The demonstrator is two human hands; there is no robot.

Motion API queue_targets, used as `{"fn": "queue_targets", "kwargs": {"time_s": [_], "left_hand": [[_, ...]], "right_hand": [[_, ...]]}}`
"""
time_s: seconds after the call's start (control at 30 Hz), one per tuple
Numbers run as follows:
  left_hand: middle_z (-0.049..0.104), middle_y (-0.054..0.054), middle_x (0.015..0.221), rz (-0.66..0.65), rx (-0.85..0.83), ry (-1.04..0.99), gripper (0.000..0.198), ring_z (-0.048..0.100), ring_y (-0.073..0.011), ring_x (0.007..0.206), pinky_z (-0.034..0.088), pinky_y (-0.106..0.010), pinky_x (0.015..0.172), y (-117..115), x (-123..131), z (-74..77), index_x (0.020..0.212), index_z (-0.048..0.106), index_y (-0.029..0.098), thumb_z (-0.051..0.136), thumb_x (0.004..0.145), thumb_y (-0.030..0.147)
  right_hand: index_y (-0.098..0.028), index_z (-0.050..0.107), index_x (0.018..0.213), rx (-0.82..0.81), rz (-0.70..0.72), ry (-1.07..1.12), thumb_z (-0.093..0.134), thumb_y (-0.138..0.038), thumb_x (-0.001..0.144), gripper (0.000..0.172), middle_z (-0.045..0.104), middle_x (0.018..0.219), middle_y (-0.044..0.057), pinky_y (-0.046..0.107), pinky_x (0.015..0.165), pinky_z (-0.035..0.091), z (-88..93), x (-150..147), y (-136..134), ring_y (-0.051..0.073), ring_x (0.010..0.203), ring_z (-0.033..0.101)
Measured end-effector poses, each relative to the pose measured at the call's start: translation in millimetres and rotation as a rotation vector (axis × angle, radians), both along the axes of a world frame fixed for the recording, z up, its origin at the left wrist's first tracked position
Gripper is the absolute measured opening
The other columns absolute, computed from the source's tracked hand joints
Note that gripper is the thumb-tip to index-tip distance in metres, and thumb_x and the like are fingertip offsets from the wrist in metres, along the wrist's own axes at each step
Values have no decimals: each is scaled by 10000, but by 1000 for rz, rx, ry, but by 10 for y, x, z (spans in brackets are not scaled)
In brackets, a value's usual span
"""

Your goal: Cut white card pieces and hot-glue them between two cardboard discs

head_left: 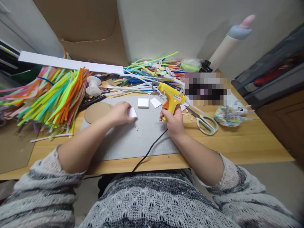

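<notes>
My left hand (pixel 121 114) is closed on a small white square block (pixel 132 113) above the grey mat (pixel 114 145). Beside that wrist lies a round cardboard disc (pixel 96 112). In my right hand (pixel 174 123) is a yellow glue gun (pixel 172 96), gripped by its handle with the nozzle tilted up and left; its black cord (pixel 152 147) runs down over the table edge. Between the hands, a second white square block (pixel 143 103) rests on the mat, with a flat white piece (pixel 155 102) to its right.
Scissors (pixel 206 124) and a pastel fuzzy figure (pixel 229 115) lie on the right. Bundled pipe cleaners (pixel 54 98) fill the left side; loose ones (pixel 152 72) are piled at the back. A white spool (pixel 93 85) and a long white strip (pixel 71 65) are near the bundle.
</notes>
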State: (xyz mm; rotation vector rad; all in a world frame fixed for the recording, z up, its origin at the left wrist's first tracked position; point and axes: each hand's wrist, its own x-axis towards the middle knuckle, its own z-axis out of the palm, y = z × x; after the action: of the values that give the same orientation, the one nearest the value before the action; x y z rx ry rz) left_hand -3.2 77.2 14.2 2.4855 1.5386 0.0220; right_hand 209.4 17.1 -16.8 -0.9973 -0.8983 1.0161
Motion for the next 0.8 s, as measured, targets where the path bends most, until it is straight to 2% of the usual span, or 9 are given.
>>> {"fn": "queue_targets", "kwargs": {"time_s": [0.1, 0.17, 0.23, 0.37, 0.53, 0.63, 0.73, 0.8], "left_hand": [[602, -130, 1072, -141, -52, -77, 537, 564, -274, 998, 443, -366, 899, -461, 12, -9, 1080, 580, 135, 632, 677, 485], [599, -135, 1072, -158, -56, -90, 493, 553, -283, 1006, 435, -390, 914, -682, 10, -26, 1072, 579, 138, 646, 678, 426], [587, -135, 1092, -142, -62, -121, 488, 540, -288, 1026, 427, -406, 925, -795, -10, -47, 1097, 571, 151, 653, 688, 405], [546, -125, 1178, -130, -91, -169, 610, 515, -298, 1081, 409, -426, 949, -806, -79, -80, 1194, 530, 193, 693, 673, 465], [564, -107, 1119, -131, -113, -217, 492, 529, -274, 1043, 417, -404, 930, -782, -114, -65, 1134, 570, 189, 669, 710, 420], [571, -95, 1093, -117, -178, -307, 490, 540, -252, 1019, 427, -382, 915, -760, -113, -17, 1122, 570, 189, 656, 721, 456], [577, -90, 1084, -29, -215, -365, 487, 551, -237, 988, 440, -368, 890, -643, -142, 5, 1113, 560, 176, 637, 729, 465], [570, -100, 1100, 59, -147, -351, 495, 543, -246, 1004, 432, -380, 907, -511, -182, -22, 1119, 555, 164, 633, 727, 455]], "right_hand": [[-227, 434, 903, -29, 91, 61, 638, -273, 695, 295, 555, 768, -49, 253, 501, 488, 43, -31, -38, 98, 582, 561], [-237, 422, 945, -35, 176, 121, 605, -339, 746, 289, 591, 816, -35, 265, 529, 510, 61, -50, -71, 111, 621, 607], [-251, 408, 980, -28, 228, 145, 575, -380, 782, 290, 614, 862, -28, 273, 553, 523, 66, -63, -96, 116, 646, 632], [-252, 412, 979, 3, 201, 98, 589, -367, 777, 292, 612, 865, -30, 264, 558, 519, 55, -70, -101, 103, 627, 623], [-241, 427, 958, 3, 161, 90, 588, -339, 784, 256, 602, 834, -31, 270, 557, 502, 37, -64, -80, 97, 591, 592], [-245, 431, 946, -2, 155, 101, 584, -324, 790, 233, 598, 828, -38, 269, 554, 489, 29, -63, -82, 97, 585, 584], [-243, 436, 938, -13, 164, 105, 591, -324, 784, 233, 595, 821, -39, 266, 554, 479, 25, -63, -89, 93, 574, 574], [-243, 439, 947, -22, 165, 89, 591, -328, 781, 241, 595, 818, -39, 261, 555, 476, 27, -62, -93, 90, 572, 570]]}}
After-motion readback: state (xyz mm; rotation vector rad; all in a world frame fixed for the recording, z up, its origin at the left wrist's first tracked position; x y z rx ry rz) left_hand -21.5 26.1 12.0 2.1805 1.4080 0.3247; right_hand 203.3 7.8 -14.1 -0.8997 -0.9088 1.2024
